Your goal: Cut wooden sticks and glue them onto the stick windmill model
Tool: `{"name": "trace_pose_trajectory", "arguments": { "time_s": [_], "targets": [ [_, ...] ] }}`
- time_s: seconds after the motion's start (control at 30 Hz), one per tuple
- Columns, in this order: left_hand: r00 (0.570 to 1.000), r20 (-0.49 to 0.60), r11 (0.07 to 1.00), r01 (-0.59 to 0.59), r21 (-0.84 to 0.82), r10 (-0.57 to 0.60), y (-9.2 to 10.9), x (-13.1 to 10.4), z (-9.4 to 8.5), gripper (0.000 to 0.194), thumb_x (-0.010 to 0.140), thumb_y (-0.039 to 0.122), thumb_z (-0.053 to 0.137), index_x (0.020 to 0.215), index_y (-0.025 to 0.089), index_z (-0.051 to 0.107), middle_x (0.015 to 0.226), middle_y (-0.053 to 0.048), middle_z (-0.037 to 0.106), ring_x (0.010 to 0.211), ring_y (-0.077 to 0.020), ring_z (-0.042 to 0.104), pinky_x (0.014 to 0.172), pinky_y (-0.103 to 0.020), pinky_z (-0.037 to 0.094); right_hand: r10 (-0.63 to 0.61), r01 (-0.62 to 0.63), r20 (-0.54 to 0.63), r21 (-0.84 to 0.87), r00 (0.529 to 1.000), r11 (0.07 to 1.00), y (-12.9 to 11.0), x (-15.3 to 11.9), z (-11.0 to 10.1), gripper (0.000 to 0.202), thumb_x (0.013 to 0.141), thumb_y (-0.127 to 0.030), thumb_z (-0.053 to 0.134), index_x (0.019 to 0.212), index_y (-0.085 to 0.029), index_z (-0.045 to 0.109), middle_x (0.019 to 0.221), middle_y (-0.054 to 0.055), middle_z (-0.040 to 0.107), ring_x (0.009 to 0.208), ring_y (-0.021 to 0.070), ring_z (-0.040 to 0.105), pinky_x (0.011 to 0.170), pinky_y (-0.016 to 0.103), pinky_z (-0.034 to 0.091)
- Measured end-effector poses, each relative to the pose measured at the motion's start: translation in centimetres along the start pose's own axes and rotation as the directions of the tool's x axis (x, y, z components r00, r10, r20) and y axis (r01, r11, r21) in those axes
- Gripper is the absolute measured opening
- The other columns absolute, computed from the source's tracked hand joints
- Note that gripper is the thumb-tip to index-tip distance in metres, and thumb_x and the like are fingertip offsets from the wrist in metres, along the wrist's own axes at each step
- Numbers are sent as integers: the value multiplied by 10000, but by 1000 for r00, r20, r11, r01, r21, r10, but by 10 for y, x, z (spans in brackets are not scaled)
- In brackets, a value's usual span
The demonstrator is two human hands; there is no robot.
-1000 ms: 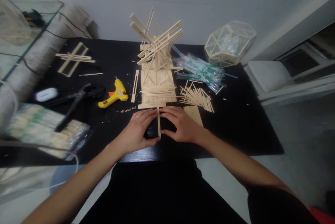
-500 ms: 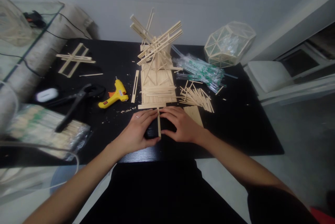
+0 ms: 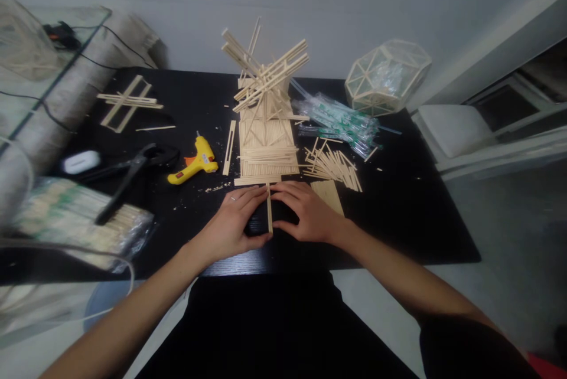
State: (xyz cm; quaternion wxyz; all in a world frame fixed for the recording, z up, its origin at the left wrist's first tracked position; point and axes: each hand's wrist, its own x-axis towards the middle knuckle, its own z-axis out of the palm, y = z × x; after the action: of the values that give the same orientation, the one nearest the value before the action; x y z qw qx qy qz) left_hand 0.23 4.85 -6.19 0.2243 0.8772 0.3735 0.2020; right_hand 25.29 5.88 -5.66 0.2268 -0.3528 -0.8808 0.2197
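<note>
Evenly press inward, since your left hand (image 3: 228, 219) and right hand (image 3: 310, 212) pinch the narrow wooden strip (image 3: 269, 212) between them.

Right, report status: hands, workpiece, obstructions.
Left hand and right hand holding narrow wooden-stick strip between them. Strip's far end by flat stick bar. Yellow glue gun off left, not in the way.

- Right hand (image 3: 310, 212) hides part of the wood panel (image 3: 329, 195) toward the front edge of the counter (image 3: 398, 213).
- White case (image 3: 81, 162), counter's left edge: marking too small to read.
</note>
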Motion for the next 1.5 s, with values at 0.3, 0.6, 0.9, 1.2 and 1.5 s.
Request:
{"name": "trace_pose_trajectory", "arguments": {
  "time_s": [0.3,0.6,0.9,1.2,1.5],
  "targets": [
    [1000,-5,1000,-1,-6,1,-1,0,0,749,853,424,770,1509,196,490,1533,-179,570,1417,-375,537,1173,-607,425,9,-9,12,-2,1000,1000,-1,1,-1,480,890,-328,768,1336,-195,652,1441,156,646,1382,329,564,1169,587,447],
    [1000,2,1000,5,-14,-5,-1,0,1,767,843,418,786,1517,208,486,1542,-169,563,1429,-374,526,1183,-603,416,6,-6,5,-11,1000,1000,-2,0,-1,459,885,-326,778,1301,-174,655,1449,162,639,1376,329,573,1173,566,455],
    [1000,8,1000,0,12,0,-1,0,0,756,851,430,783,1500,183,486,1537,-180,562,1431,-370,524,1185,-588,417,-8,8,2,-21,1000,1000,0,0,0,468,878,-324,784,1291,-144,657,1431,183,650,1370,341,579,1168,563,455],
    [1000,-11,1000,7,2,-7,-2,-1,2,747,849,421,781,1502,199,493,1534,-170,570,1423,-362,534,1187,-581,415,1,-1,6,-15,1000,1000,-1,0,0,469,884,-318,775,1312,-170,654,1439,165,646,1379,332,571,1170,567,453],
    [1000,-10,1000,-1,1,1,-1,-1,1,754,846,422,782,1497,177,490,1529,-184,571,1417,-370,537,1173,-600,428,-3,3,4,-23,1000,1000,-1,0,-1,479,875,-314,787,1306,-151,656,1430,178,650,1369,334,576,1167,563,458]
  ]
}}
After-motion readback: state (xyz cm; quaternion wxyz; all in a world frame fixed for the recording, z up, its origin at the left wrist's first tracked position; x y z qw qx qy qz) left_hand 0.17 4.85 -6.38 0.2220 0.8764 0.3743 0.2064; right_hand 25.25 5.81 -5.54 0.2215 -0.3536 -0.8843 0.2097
